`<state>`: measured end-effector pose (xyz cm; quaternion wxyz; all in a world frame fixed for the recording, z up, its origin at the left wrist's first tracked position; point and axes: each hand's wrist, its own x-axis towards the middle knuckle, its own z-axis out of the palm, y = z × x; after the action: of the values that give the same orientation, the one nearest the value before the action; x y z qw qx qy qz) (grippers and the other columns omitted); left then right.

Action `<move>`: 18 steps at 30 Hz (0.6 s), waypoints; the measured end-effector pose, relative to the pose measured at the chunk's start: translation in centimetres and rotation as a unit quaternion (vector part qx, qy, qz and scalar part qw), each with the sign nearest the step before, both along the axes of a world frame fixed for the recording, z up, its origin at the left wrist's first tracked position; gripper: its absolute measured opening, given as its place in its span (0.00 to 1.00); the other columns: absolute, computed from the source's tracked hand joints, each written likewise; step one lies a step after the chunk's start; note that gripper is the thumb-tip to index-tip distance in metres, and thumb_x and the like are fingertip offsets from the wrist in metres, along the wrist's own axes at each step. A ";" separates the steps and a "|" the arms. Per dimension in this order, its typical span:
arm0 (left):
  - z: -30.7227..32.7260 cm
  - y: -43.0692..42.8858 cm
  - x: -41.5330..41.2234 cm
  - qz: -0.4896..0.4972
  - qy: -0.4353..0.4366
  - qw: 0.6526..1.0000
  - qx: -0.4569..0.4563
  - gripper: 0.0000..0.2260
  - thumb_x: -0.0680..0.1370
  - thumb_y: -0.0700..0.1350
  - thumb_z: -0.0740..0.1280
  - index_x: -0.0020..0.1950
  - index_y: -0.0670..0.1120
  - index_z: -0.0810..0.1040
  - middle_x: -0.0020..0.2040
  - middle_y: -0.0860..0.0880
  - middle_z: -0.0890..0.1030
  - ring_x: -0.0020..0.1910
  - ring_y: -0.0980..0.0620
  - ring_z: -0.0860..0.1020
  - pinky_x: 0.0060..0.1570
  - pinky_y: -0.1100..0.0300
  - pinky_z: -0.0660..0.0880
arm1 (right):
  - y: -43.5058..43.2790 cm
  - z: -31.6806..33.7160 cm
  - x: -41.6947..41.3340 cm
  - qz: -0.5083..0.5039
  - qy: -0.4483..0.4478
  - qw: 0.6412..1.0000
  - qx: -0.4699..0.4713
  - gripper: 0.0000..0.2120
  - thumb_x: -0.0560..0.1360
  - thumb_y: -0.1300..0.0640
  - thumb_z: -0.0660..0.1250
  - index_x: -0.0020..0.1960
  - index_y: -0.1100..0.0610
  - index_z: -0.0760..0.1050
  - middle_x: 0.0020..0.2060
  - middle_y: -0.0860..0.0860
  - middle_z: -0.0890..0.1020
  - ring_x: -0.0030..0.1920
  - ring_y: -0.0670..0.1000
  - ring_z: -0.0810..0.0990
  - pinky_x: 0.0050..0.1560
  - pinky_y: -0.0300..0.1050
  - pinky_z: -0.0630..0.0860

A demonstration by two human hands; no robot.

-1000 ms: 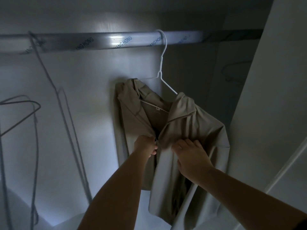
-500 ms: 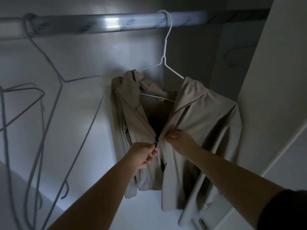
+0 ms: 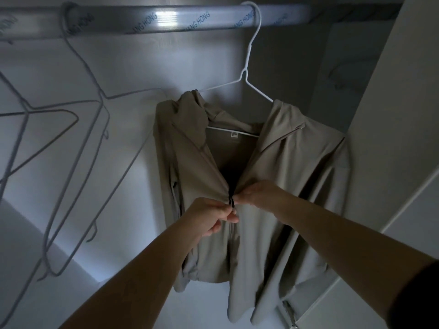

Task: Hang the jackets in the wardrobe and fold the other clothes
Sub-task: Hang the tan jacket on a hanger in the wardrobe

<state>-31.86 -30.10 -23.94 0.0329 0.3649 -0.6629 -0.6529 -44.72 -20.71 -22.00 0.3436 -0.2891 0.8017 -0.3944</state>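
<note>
Right hand (image 3: 257, 193) has shifted onto the jacket (image 3: 297, 162) zipper (image 3: 231, 202), meeting left hand (image 3: 211, 218).

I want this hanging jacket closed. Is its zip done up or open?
Open at the top: the beige jacket gapes above the zip slider at chest height. Below it, cannot tell.

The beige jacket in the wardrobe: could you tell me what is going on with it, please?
A person is working on the beige jacket, which hangs on a white wire hanger from the rail. The left hand and right hand both pinch its front at the zipper pull; above that the front lies open.
</note>
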 end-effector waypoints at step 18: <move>-4.8 2.4 -2.1 0.000 -0.086 0.862 -0.499 0.14 0.78 0.57 0.62 0.48 0.48 0.78 0.46 0.48 0.83 0.48 0.47 0.81 0.46 0.55 0.77 | 0.9 2.1 1.2 0.010 -0.048 0.994 0.094 0.07 0.80 0.58 0.62 0.47 0.60 0.76 0.32 0.50 0.83 0.27 0.45 0.69 0.26 0.36 0.60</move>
<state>-34.01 -27.67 -28.78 0.1536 0.3542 -0.9005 -0.2004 -43.57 -19.81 -19.87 0.4116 -0.2445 0.8148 -0.3270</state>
